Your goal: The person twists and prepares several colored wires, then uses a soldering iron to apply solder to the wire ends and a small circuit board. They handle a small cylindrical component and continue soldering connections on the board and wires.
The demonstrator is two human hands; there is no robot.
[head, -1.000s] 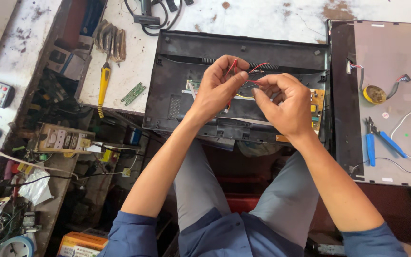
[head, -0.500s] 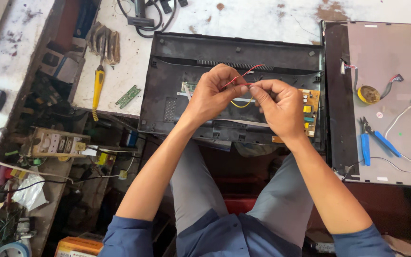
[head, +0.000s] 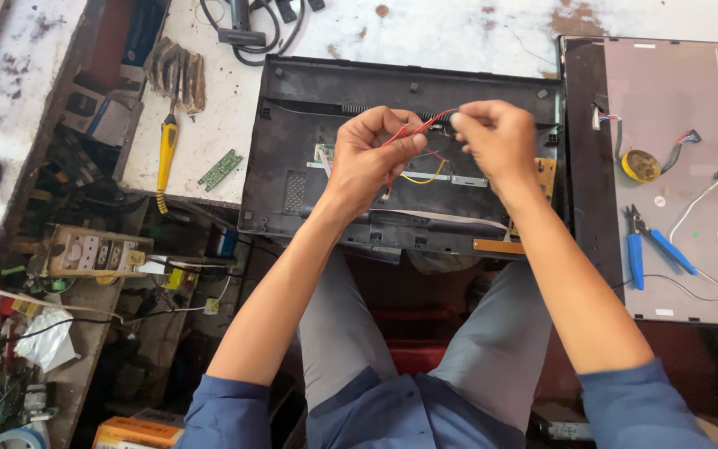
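Note:
My left hand (head: 371, 158) and my right hand (head: 496, 137) are raised over an open black plastic casing (head: 292, 133) lying on the white workbench. Between their fingertips they pinch a thin red wire (head: 419, 127) that stretches from one hand to the other. Below the hands, inside the casing, lie a yellow wire (head: 425, 176), a metal strip and part of a yellowish circuit board (head: 546, 170). A flat ribbon cable (head: 450, 220) crosses the casing's near edge.
To the right lies a grey metal panel (head: 666, 108) carrying blue-handled pliers (head: 650, 245), a roll of yellow tape (head: 641, 165) and loose wires. A yellow-handled soldering iron (head: 166, 150) and a small green board (head: 219, 169) lie left of the casing. Cluttered electronics fill the left shelf.
Both hands have lifted and drawn slightly apart, pulling the red wire taut between them. The view has shifted a little.

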